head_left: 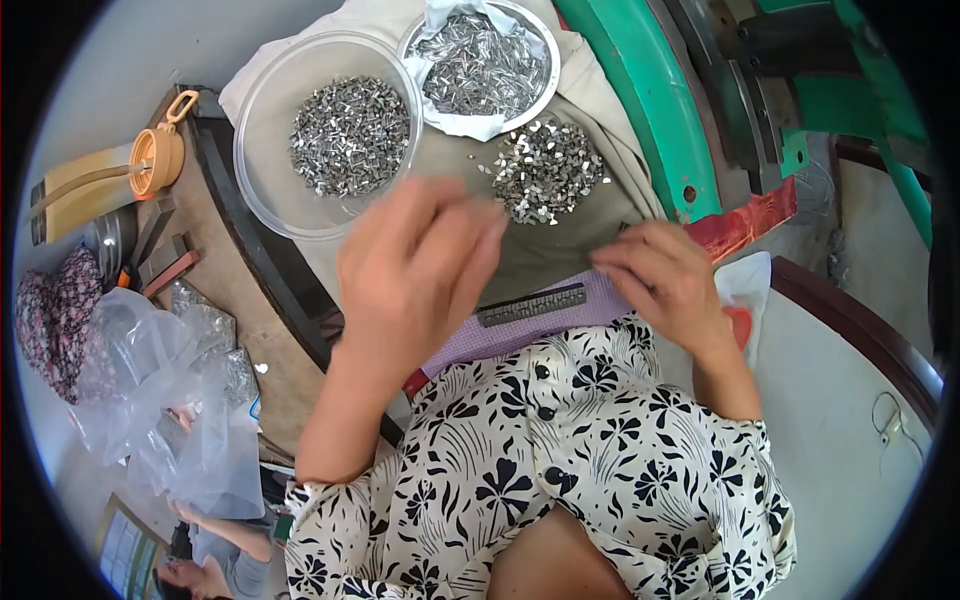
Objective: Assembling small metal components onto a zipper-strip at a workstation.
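My left hand is raised in front of the clear round tub, slightly blurred, with its fingers bent in and pressed together. Whatever its fingertips hold is hidden. On the other side, my right hand hovers over the grey-brown cloth with curled fingers, and I cannot make out anything in them. Between the hands, a dark narrow slotted strip lies on a purple cloth across my lap. Small metal pieces fill part of the tub. A loose pile of shiny metal chips sits beyond the strip.
A metal bowl lined with white plastic holds thin metal pins. Green machinery stands at the right. On the wooden table at left are an orange-lidded container and plastic bags. Another person is at lower left.
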The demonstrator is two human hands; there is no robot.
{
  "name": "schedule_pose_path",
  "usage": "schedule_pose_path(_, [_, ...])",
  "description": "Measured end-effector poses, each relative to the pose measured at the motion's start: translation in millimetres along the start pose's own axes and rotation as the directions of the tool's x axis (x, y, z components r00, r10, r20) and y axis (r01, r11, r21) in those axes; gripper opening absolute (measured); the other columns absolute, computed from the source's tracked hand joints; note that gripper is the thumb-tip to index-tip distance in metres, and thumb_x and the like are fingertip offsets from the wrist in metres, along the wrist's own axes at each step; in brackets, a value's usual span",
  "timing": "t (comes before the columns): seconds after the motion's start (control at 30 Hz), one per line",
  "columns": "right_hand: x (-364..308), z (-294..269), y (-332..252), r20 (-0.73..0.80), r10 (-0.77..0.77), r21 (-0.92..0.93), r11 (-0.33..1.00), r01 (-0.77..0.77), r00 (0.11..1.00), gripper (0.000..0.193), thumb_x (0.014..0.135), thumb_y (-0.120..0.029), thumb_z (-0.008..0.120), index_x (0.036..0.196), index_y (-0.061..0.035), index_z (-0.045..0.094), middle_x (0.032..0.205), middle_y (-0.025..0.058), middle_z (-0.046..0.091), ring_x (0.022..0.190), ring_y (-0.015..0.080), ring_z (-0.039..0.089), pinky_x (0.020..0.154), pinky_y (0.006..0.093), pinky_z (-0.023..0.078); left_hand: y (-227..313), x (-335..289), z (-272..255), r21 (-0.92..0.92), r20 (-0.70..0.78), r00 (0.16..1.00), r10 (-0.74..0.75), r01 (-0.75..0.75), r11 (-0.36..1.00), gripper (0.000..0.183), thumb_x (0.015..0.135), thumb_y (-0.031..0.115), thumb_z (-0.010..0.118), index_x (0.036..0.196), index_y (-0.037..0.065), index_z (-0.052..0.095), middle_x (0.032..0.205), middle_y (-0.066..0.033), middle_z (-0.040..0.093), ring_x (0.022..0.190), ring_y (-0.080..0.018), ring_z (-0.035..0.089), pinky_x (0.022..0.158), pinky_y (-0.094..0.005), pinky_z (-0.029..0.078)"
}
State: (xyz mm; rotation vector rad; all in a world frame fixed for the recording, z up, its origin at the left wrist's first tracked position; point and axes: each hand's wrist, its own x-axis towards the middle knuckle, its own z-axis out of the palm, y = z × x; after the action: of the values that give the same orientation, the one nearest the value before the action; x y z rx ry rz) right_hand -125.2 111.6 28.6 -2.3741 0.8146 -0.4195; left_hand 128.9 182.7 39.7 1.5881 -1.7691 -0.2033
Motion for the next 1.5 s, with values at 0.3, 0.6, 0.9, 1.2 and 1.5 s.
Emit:
schedule_pose_path(0.3, [-33, 11, -6, 0.141, 0.021, 0.034, 0.999, -0.026, 0.99, 0.03, 0.076, -0.016, 0.079, 0.103, -0.0073, 0.071, 0.095, 0.0059, 0.062, 0.087, 0.0252, 0.062, 0.075, 0.0379, 0.05, 10, -96, 1, -0.088, 0.29, 0.94, -0.178, 0.212, 0.973, 0.031, 0.071, 0.018, 0.084, 0.095, 0.005, 0.068, 0.094, -0.0082, 0.062, 0.079, -0.0267, 0.064, 0.066, -0.0372, 0.052])
schedule_pose_path(0.6, [-31, 18, -6, 0.139, -0.016, -0.038, 0.999, 0.022, 0.99, 0.033, 0.075, -0.018, 0.08, 0.104, -0.0076, 0.069, 0.093, 0.0054, 0.06, 0.086, 0.0251, 0.062, 0.074, 0.0377, 0.05, 11, -104, 5, 0.039, 0.336, 0.94, -0.059, 0.049, 0.998, 0.028, 0.077, 0.017, 0.077, 0.101, 0.006, 0.067, 0.099, -0.0048, 0.061, 0.083, -0.0219, 0.06, 0.069, -0.0343, 0.048])
schedule_pose_path(0.9, [-25, 10, -6, 0.124, -0.106, -0.04, 0.993, 0.111, 0.987, 0.028, 0.073, -0.016, 0.081, 0.099, -0.0083, 0.072, 0.089, 0.0042, 0.062, 0.081, 0.0242, 0.062, 0.068, 0.0362, 0.048, 11, -97, -3, -0.017, 0.311, 0.95, 0.0, 0.005, 1.0, 0.027, 0.074, 0.014, 0.077, 0.098, 0.006, 0.067, 0.097, -0.0049, 0.062, 0.081, -0.0207, 0.062, 0.067, -0.0336, 0.048])
schedule_pose_path(1.2, [17, 15, 7, 0.09, -0.113, -0.122, 0.985, 0.123, 0.99, 0.028, 0.07, -0.012, 0.081, 0.097, -0.0072, 0.072, 0.085, 0.005, 0.061, 0.077, 0.0254, 0.059, 0.069, 0.0372, 0.047, -17, -70, 10, -0.024, 0.279, 0.955, -0.098, 0.109, 0.994, 0.031, 0.069, 0.013, 0.081, 0.095, 0.006, 0.065, 0.095, -0.0071, 0.061, 0.083, -0.0267, 0.062, 0.071, -0.038, 0.05])
schedule_pose_path(1.5, [-10, 13, -3, 0.142, -0.06, -0.105, 0.992, 0.075, 0.988, 0.032, 0.065, -0.017, 0.083, 0.095, -0.0105, 0.074, 0.085, 0.001, 0.06, 0.084, 0.0226, 0.058, 0.074, 0.0377, 0.045, 1, -106, 14, -0.073, 0.263, 0.945, -0.193, 0.219, 0.973, 0.036, 0.067, 0.013, 0.083, 0.098, 0.009, 0.066, 0.097, -0.0059, 0.062, 0.085, -0.0255, 0.06, 0.073, -0.0372, 0.043])
